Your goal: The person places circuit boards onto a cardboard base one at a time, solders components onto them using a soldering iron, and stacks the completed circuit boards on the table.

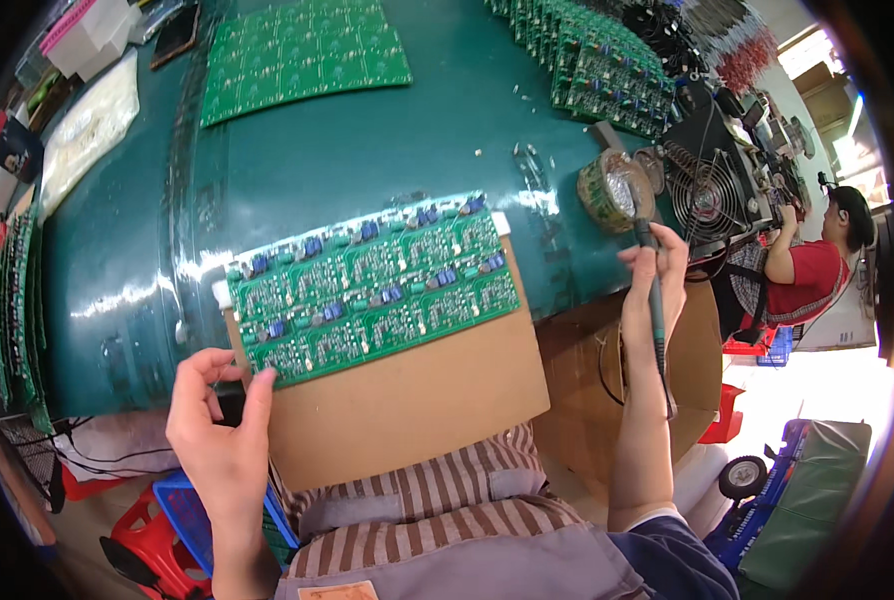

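One populated circuit board [367,285], green, with blue components in two rows, lies aslant on a cardboard sheet [407,410] that overhangs the near edge of the table [147,180]; we count it as the piece in work. One left hand [217,425], ours, thumb and fingers parted, at the board's near left corner; whether the thumb presses on it we cannot tell. One right hand [671,275], ours, grasping a slim soldering iron [655,300] by its dark handle, its front end at the mouth of a round, silver-lined container [595,200] beyond the board's right end. For good practice, we judge it best to grip the handle lightly and well behind the hot end, to wipe the tip clean without digging at the lining, and to leave the cord [670,402] slack, clear of our forearm. On the board, we would steady the bare rim only, fingertips away from the joints, and touch each joint briefly, since a slip could bridge neighbouring pads or scorch parts.
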The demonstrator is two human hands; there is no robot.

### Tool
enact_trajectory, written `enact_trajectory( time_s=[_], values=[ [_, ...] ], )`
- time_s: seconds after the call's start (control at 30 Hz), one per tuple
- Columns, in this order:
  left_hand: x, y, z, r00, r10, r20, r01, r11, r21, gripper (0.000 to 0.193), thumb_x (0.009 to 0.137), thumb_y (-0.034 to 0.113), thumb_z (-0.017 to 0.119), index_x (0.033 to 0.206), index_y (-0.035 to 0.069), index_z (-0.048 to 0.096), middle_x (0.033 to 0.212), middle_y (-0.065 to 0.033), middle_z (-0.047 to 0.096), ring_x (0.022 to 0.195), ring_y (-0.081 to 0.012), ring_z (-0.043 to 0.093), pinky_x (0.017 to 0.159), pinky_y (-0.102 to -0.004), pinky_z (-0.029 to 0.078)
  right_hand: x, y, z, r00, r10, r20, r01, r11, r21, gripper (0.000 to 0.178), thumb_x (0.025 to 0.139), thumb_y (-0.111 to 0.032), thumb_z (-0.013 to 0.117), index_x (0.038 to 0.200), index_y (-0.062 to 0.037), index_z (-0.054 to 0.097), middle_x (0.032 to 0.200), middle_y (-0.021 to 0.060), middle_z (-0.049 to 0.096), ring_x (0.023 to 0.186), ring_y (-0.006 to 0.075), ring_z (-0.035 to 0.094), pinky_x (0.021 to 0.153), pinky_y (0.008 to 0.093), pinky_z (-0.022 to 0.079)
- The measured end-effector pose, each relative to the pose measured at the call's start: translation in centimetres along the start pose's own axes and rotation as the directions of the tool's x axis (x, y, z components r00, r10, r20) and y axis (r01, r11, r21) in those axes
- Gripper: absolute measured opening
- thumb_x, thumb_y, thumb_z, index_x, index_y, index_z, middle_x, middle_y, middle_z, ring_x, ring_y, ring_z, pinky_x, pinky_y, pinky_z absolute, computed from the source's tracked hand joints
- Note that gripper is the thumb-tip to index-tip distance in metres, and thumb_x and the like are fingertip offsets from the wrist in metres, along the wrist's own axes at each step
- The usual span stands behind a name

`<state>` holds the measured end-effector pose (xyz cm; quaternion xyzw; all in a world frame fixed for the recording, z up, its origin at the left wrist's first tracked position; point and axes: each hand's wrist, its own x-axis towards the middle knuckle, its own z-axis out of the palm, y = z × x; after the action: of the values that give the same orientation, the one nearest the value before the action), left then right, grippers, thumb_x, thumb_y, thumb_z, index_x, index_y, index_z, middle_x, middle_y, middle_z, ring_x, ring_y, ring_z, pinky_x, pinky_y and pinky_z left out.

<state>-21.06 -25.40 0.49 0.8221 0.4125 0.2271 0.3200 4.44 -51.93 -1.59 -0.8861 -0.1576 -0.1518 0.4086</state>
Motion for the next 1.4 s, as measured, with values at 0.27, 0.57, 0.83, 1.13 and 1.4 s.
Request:
enact_trajectory(
  time_s=[0.27, 0.57, 0.83, 1.13, 1.4],
  values=[
    [1.2, -0.4, 0.1, 0.981, -0.059, 0.187, 0.080, 0.991, -0.107, 0.056, 0.068, 0.003, 0.077, 0.120, 0.000, 0.057, 0.079, 0.0040, 0.051, 0.059, -0.0025, 0.030, 0.052, -0.0177, 0.026, -0.3, -6.5, 3.8, 0.829, -0.476, 0.294, 0.476, 0.876, 0.078, 0.040, 0.062, -0.022, 0.085, 0.091, -0.0110, 0.059, 0.094, 0.0055, 0.067, 0.086, 0.0221, 0.061, 0.087, 0.0351, 0.042],
    [1.1, -0.4, -1.2, 0.984, -0.040, 0.173, 0.090, 0.953, -0.291, 0.065, 0.055, -0.002, 0.082, 0.116, 0.000, 0.058, 0.076, 0.0041, 0.054, 0.059, -0.0025, 0.032, 0.053, -0.0176, 0.029, 2.3, -12.1, 6.9, 0.260, -0.656, 0.708, 0.553, 0.703, 0.448, 0.067, 0.057, -0.034, 0.083, 0.107, -0.0084, 0.048, 0.111, 0.0144, 0.053, 0.120, 0.0411, 0.042, 0.103, 0.0499, 0.029],
    [2.3, 0.6, -5.2, 0.670, 0.284, 0.686, -0.529, 0.831, 0.173, 0.107, 0.032, 0.004, 0.081, 0.135, 0.013, 0.050, 0.147, -0.0162, 0.033, 0.110, -0.0367, 0.048, 0.092, -0.0410, 0.043, 15.4, -10.3, 4.7, 0.388, -0.803, 0.452, 0.824, 0.522, 0.220, 0.075, 0.045, -0.019, 0.090, 0.107, -0.0077, 0.048, 0.113, 0.0191, 0.053, 0.121, 0.0400, 0.042, 0.101, 0.0495, 0.034],
    [4.7, -0.7, -4.2, 0.740, 0.573, 0.352, -0.604, 0.797, -0.029, 0.046, 0.066, 0.001, 0.066, 0.111, 0.006, 0.067, 0.116, -0.0138, 0.065, 0.081, -0.0280, 0.060, 0.077, -0.0313, 0.046, 35.3, -4.3, 2.0, 0.515, -0.485, 0.707, 0.792, 0.584, -0.176, 0.079, 0.052, -0.014, 0.086, 0.114, -0.0110, 0.037, 0.116, 0.0172, 0.048, 0.117, 0.0372, 0.044, 0.095, 0.0415, 0.044],
    [8.2, -2.7, -1.5, 0.985, 0.167, 0.034, -0.145, 0.923, -0.355, 0.010, 0.079, -0.002, 0.068, 0.089, -0.003, 0.066, 0.062, 0.0036, 0.054, 0.056, -0.0015, 0.037, 0.048, -0.0192, 0.029, 36.4, -3.1, 2.7, 0.493, -0.328, 0.806, 0.790, 0.557, -0.257, 0.078, 0.051, -0.015, 0.085, 0.112, -0.0098, 0.037, 0.110, 0.0133, 0.050, 0.108, 0.0343, 0.050, 0.091, 0.0400, 0.045]
  ],
)
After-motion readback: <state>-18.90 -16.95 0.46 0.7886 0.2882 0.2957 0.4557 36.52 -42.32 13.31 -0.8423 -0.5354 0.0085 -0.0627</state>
